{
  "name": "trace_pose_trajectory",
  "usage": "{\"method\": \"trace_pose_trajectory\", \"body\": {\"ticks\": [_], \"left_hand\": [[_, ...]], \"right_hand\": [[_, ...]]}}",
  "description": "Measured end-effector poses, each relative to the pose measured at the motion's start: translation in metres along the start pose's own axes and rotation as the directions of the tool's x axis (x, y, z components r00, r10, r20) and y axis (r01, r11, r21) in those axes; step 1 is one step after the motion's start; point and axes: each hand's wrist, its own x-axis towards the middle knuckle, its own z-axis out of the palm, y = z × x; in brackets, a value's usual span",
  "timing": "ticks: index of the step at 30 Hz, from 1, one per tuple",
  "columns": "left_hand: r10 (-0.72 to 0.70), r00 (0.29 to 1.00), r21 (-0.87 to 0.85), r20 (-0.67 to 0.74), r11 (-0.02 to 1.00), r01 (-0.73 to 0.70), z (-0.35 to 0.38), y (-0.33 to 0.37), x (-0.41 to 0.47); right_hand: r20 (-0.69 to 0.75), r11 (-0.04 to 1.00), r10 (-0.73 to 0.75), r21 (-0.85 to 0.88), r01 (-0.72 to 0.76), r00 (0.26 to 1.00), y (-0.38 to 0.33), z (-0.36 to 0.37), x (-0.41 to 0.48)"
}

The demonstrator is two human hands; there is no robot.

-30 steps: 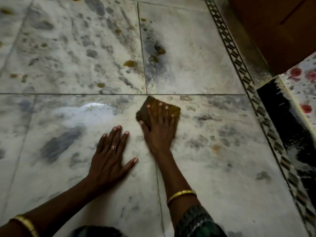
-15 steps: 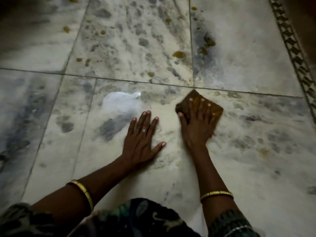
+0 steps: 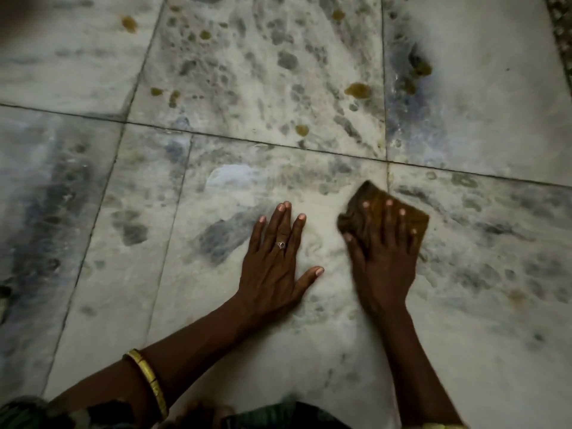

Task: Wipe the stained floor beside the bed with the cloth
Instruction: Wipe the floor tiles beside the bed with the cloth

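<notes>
While the left hand (image 3: 275,267) braces flat, fingers spread, the right hand (image 3: 383,258), fingers spread, should press the cloth (image 3: 411,216) firmly toward the yellow spots (image 3: 357,89) beyond.

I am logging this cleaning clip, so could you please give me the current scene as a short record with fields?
surface: pale marble floor tiles with grey veining and dark grout lines
left hand: left hand flat on the tile, fingers spread, empty, ring on one finger
right hand: right hand pressed palm-down on the cloth, slightly blurred
cloth: brown cloth flat on the floor under the right fingers
stains: yellow-brown spots on the tiles beyond the hands, not yet wiped
wrist: gold bangle on the left forearm
</notes>
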Motion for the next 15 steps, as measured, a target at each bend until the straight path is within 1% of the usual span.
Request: {"method": "trace_pose_trajectory", "body": {"ticks": [1,3,5,7,11,13,14,15], "left_hand": [[-0.004,1.0,0.002,-0.002,1.0,0.004,-0.001,-0.002,0.002],[-0.025,1.0,0.018,-0.012,1.0,0.025,-0.001,-0.011,0.001],[-0.056,0.998,0.031,-0.004,0.998,0.056,-0.003,-0.019,0.002],[-0.081,0.996,0.05,-0.021,0.995,0.082,-0.006,-0.026,0.003],[-0.147,0.989,0.043,-0.016,0.988,0.148,-0.012,-0.042,0.008],[-0.156,0.988,0.044,0.005,0.987,0.156,-0.012,-0.046,0.006],[-0.164,0.986,0.046,-0.013,0.985,0.165,-0.015,-0.053,0.008],[-0.162,0.987,0.052,-0.013,0.985,0.163,-0.016,-0.055,0.009]], "right_hand": [[-0.006,0.999,0.033,0.013,-0.033,0.999,-0.005,0.001,0.016],[0.004,0.999,0.032,0.034,-0.032,0.999,-0.021,0.004,0.044],[0.014,0.999,-0.032,0.022,0.032,0.999,-0.041,0.007,0.063],[-0.001,0.993,-0.109,0.05,0.109,0.994,-0.063,0.01,0.068],[-0.017,0.965,-0.257,0.053,0.258,0.966,-0.084,0.009,0.044],[0.015,0.943,-0.329,0.047,0.329,0.944,-0.068,0.008,0.019],[0.019,0.932,-0.361,0.035,0.36,0.933,-0.063,0.003,0.013],[0.043,0.931,-0.365,0.029,0.364,0.93,-0.051,0.002,0.004]]}}
